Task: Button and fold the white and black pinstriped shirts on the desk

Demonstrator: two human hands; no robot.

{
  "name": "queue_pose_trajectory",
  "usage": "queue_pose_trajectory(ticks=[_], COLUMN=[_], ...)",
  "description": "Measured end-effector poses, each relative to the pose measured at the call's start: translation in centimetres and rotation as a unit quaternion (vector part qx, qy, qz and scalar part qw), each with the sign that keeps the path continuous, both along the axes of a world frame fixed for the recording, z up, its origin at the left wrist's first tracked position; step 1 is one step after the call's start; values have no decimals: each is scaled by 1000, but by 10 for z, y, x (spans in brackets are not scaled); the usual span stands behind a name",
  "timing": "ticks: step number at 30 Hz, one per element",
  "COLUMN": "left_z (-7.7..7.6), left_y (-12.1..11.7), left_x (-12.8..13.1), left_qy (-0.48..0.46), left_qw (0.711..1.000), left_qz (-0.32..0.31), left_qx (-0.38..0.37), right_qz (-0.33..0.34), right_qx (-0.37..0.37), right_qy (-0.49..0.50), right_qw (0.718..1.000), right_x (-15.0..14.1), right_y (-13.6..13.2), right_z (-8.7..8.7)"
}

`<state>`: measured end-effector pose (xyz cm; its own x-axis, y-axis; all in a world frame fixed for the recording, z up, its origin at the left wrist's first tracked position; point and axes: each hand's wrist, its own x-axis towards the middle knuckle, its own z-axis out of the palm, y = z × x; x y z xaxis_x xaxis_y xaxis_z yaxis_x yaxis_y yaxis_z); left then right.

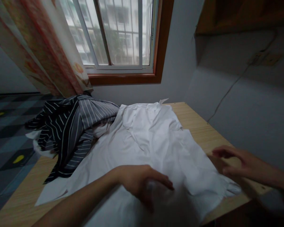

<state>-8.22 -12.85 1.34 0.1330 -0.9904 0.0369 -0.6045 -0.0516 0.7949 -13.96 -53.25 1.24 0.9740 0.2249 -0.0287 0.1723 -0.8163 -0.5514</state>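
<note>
A white shirt [142, 138] lies spread over the wooden table, wrinkled down its middle, with its near end hanging toward me. My left hand [142, 183] reaches across the near part of the shirt, fingers curled around a bunch of its cloth; the fingertips are partly blurred. Off the shirt's right edge, my right hand [236, 162] hovers near a sleeve end, thumb and fingers apart with nothing between them.
Black and grey striped clothing [78, 126] is heaped at the table's left side, against the shirt. The wooden table [194, 123] meets a wall at right, where a cable [227, 91] hangs. A window, a flowered curtain [44, 47] and a checked bedspread [7, 132] lie beyond.
</note>
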Motion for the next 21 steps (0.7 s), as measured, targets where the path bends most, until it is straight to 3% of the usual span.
queue_pose_trajectory(ticks=[2, 4, 5, 8, 12, 15, 18, 21], left_z=[-10, -26, -35, -57, -67, -67, -68, -63], left_y=[-2, -6, -8, -17, -23, -23, -14, 10], left_x=[16, 29, 33, 36, 34, 37, 38, 31], left_qy=[-65, -179, -226, -293, -312, -296, -266, -272], left_qw=[985, 936, 914, 897, 900, 911, 921, 886], left_qz=[157, 302, 332, 305, 276, 267, 279, 376], left_qx=[-1, 35, 65, 133, 124, 102, 54, 0], right_qz=[-59, -97, -93, -81, -64, -23, -10, -20], right_qx=[27, 57, 67, 60, -25, -137, -193, -193], right_qy=[-71, -161, -188, -184, -124, -79, -83, -93], right_qw=[995, 981, 975, 978, 990, 987, 978, 977], right_x=[41, 88, 112, 182, 242, 251, 246, 243], right_y=[20, 50, 68, 122, 181, 202, 202, 191], right_z=[16, 22, 21, 6, -36, -70, -91, -96])
